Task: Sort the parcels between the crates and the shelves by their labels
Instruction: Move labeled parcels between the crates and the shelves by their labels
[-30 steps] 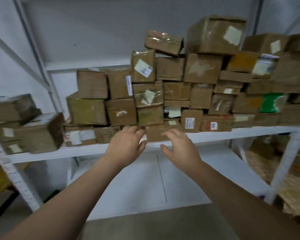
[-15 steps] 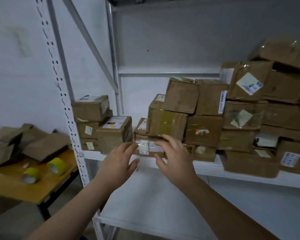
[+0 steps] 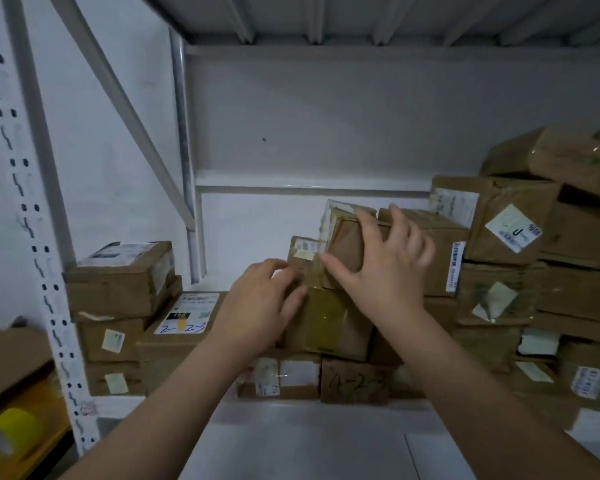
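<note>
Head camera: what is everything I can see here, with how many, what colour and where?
Parcels: too many to count, brown cardboard with white labels, stacked on the shelf from centre to right.
Small stack: about five brown parcels, left end of the shelf.
Shelf: one, white metal, with an upright and a brace at left.
Table: one, yellowish, lower left, outside the rack.
Tape roll: one, yellow, blurred, on the table.
Left hand: one, bare, on a taped parcel.
Right hand: one, bare, gripping a top parcel.
</note>
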Demonstrator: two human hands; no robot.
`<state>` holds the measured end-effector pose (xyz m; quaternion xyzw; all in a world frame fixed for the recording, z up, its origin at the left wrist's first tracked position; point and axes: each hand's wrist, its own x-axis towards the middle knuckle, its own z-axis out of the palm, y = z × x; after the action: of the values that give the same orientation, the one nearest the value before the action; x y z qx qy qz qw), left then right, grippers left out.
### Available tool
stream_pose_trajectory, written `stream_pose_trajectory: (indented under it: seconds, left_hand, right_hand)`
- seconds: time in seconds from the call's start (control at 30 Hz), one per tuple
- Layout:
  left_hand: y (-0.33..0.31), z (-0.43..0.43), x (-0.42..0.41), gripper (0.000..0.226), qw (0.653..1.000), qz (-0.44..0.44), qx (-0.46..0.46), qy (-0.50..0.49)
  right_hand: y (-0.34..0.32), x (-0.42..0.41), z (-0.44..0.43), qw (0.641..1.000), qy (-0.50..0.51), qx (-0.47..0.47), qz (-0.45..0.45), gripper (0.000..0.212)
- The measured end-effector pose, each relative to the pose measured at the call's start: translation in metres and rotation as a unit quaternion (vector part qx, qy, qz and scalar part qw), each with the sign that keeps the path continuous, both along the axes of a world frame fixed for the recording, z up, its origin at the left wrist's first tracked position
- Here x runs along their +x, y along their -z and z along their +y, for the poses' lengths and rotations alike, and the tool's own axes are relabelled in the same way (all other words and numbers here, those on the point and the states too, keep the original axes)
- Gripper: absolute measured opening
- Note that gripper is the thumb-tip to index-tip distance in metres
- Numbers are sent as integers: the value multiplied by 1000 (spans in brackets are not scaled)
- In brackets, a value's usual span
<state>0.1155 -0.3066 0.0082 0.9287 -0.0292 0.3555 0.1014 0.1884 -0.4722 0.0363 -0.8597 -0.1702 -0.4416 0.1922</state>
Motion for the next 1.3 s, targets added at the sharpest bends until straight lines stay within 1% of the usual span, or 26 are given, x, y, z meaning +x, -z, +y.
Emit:
stream_pose_trajectory:
  seconds: [0.1, 0.2, 0.3, 0.33, 0.4, 0.47, 0.5, 0.6, 0.7, 0.73, 0.77, 0.83, 0.87, 0.9, 0.93, 0.97, 1.0, 1.03, 1.07, 1.1, 1.13, 1.17, 1.2, 1.27, 1.3]
  left_hand:
    - [5, 11, 13, 33, 998, 13, -41, 53]
    - [6, 21, 24, 32, 995, 5, -49, 84]
    - [3, 30, 29, 33, 989, 9, -63, 135]
    - [0, 33, 30, 35, 983, 18, -87, 158]
    - [-5, 40, 29, 43, 964, 42, -162, 205]
    - [-12, 47, 27, 61, 930, 54, -274, 240]
    - [-16, 52, 25, 74, 904, 60, -339, 252]
    - [-33, 70, 16, 97, 812, 82, -495, 298]
    - [-43, 80, 6, 116, 697, 101, -594, 389]
    - [-44, 79, 2, 120, 672, 104, -609, 409]
    - [-43, 78, -3, 119, 661, 103, -613, 421]
    - [-42, 76, -12, 113, 667, 85, -605, 427]
    - [-44, 78, -16, 113, 678, 67, -599, 420]
    - [-48, 82, -19, 113, 700, 40, -589, 401]
    - [-53, 87, -20, 115, 736, 6, -566, 371]
    - [-59, 93, -22, 116, 785, -30, -522, 332]
    - [-65, 97, -26, 116, 841, -66, -452, 291]
    - [-70, 100, -30, 115, 894, -101, -356, 254]
    - [-75, 100, -33, 113, 935, -130, -247, 220]
    - [-78, 99, -36, 113, 959, -153, -143, 189]
    - [-80, 96, -39, 115, 970, -167, -61, 165]
    - [-81, 93, -40, 117, 974, -169, -4, 151]
    - [-80, 91, -41, 120, 975, -161, 31, 150]
    - [-78, 88, -42, 126, 971, -141, 93, 170]
    - [-75, 87, -43, 127, 965, -136, 130, 182]
  right_hand:
    - [-3, 2, 12, 999, 30, 19, -22, 77]
    - [-2, 3, 21, 998, 24, 39, -42, 64]
    - [-2, -4, 26, 993, -37, 76, -82, 53]
    - [-2, -8, 27, 989, -62, 85, -103, 50]
    - [-2, -17, 28, 977, -110, 87, -160, 47]
    - [-2, -26, 30, 962, -158, 77, -209, 46]
    - [-1, -30, 31, 955, -177, 68, -226, 46]
    - [6, -45, 40, 942, -200, 26, -269, 47]
    - [18, -61, 59, 938, -217, 13, -268, 48]
    - [21, -66, 66, 939, -220, 21, -265, 48]
    - [24, -70, 74, 939, -220, 31, -263, 48]
    - [25, -78, 84, 942, -222, 46, -248, 49]
    - [23, -82, 86, 948, -227, 48, -219, 49]
    - [20, -86, 86, 955, -236, 47, -172, 49]
    - [16, -90, 85, 961, -250, 44, -109, 47]
    - [11, -95, 85, 961, -267, 47, -47, 46]
    - [7, -99, 84, 957, -284, 66, 1, 48]
    - [1, -102, 84, 947, -300, 109, 28, 54]
    - [-7, -105, 83, 932, -316, 174, 44, 63]
    - [-15, -106, 82, 912, -329, 241, 52, 73]
    - [-24, -107, 80, 895, -334, 291, 55, 82]
    - [-31, -108, 77, 886, -331, 321, 58, 88]
    - [-36, -107, 73, 883, -321, 335, 71, 92]
    - [-35, -104, 63, 886, -296, 334, 124, 98]
    - [-32, -102, 58, 878, -298, 340, 154, 100]
